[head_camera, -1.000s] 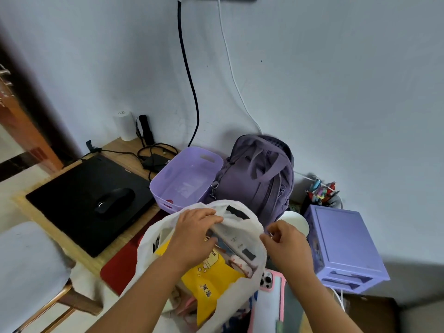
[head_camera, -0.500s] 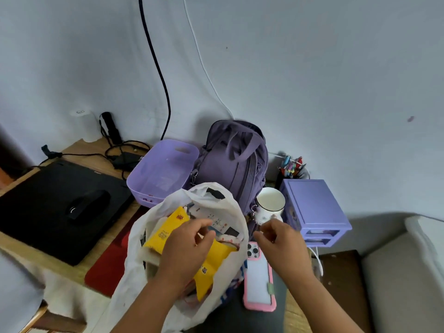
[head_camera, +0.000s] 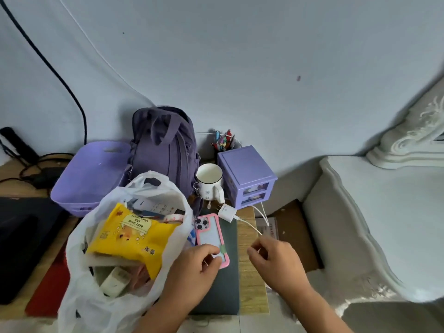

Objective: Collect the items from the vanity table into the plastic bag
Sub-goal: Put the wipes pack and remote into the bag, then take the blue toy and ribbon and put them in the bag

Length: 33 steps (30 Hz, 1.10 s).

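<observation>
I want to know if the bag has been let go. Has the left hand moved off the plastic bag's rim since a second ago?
Yes. The left hand has left the plastic bag and moved right, onto the pink-cased phone beside it.

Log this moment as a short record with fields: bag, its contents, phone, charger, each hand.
bag: white plastic bag, mouth open, on the table's left
contents: yellow wipes pack on top; other items beneath, unclear
phone: pink-cased phone, camera side up, beside the bag
charger: white charger lying near the mug; its cable runs to the right hand
left hand: fingertips on the phone's lower end
right hand: pinches the cable
</observation>
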Tool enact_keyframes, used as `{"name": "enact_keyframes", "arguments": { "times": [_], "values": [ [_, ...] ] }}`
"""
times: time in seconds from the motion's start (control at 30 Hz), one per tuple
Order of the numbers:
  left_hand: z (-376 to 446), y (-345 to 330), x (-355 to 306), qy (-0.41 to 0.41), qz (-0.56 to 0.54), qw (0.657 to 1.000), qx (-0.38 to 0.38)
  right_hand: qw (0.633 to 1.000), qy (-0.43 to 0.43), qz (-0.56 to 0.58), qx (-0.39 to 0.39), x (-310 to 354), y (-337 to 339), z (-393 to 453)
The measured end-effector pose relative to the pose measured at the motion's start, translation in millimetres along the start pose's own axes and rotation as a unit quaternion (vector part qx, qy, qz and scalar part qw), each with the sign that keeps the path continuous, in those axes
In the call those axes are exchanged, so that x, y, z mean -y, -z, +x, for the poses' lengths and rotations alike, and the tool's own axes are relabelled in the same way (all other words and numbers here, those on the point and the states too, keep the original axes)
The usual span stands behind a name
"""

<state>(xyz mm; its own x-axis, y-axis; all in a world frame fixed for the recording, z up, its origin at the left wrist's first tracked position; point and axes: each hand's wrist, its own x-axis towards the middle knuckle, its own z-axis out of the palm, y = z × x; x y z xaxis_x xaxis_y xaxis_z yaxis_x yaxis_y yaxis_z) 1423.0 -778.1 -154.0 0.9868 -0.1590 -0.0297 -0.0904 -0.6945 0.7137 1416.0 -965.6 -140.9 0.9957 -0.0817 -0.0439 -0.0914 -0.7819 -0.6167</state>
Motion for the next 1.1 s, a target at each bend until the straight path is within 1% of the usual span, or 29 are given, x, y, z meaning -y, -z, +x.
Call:
{"name": "enact_keyframes", "arguments": {
  "times": [0.2, 0.5, 0.6, 0.77, 0.97, 1.1],
  "values": [
    [-18.3, -51.8, -41.7, -0.04, 0.024, 0.997, 0.068, 0.998, -0.064, -0.006, -0.018, -67.6, 46.2, -51.7],
    [-64.5, -177.6, -161.4, -0.081, 0.049, 0.986, 0.14, 0.988, -0.128, -0.003, -0.086, -197.5, 144.1, -155.6],
    [-76.6, -214.4, -197.4, -0.097, 0.066, 0.98, 0.163, 0.982, -0.156, 0.0, -0.108, -236.3, 167.1, -186.6],
    [-86.8, -269.5, -246.0, -0.136, 0.079, 0.962, 0.224, 0.967, -0.213, 0.021, -0.139, -294.1, 196.2, -231.0],
    [-74.0, -320.0, -295.7, -0.16, 0.106, 0.942, 0.275, 0.945, -0.269, 0.034, -0.183, -351.1, 220.0, -252.2],
    [-52.1, -357.9, -331.7, -0.17, 0.089, 0.939, 0.285, 0.934, -0.292, 0.037, -0.201, -390.2, 243.7, -245.6]
  ]
}}
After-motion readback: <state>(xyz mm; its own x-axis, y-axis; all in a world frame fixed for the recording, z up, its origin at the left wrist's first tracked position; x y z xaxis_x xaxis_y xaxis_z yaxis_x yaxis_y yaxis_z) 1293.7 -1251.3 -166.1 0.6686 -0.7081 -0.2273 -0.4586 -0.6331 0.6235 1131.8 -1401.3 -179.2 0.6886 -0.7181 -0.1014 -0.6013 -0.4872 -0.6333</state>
